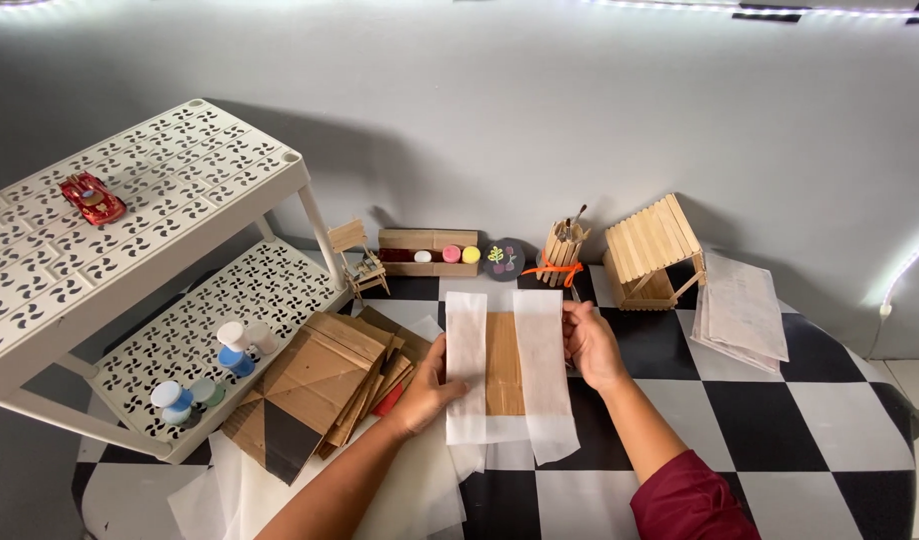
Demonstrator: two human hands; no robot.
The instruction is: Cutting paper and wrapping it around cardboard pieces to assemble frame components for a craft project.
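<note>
While both hands met over the checkered counter (800, 420), the left hand (427, 392) gripped the left edge of a brown cardboard piece (504, 362), its fingers (450, 385) clamped on the edge with the thumb on top. The right hand (592, 345) held the opposite side, its fingers (572, 318) pinched on the edge of the white paper strip (546, 370) that covered the right part of the cardboard. A second white paper strip (466, 365) lay over the left part, so that only a brown band showed between the two. The cardboard was held flat, just above or on the counter; which of the two could not be told.

Just left of the left hand lay a stack of cardboard sheets (315, 390), fanned out and partly overlapping. More white paper sheets (420, 500) lay beneath the forearms near the front edge. A white two-level shelf (150, 210) stood at the left, with a red toy car (93, 198) on its upper level and small paint jars (205, 375) on its lower one.

Along the wall stood a small wooden chair (360, 262), a wooden box of paint pots (430, 254), a dark round disc (504, 259), a stick-built holder (562, 254) tied with an orange band, and a small house of wooden sticks (652, 250). A pile of pale papers (745, 312) lay just right of the house.
</note>
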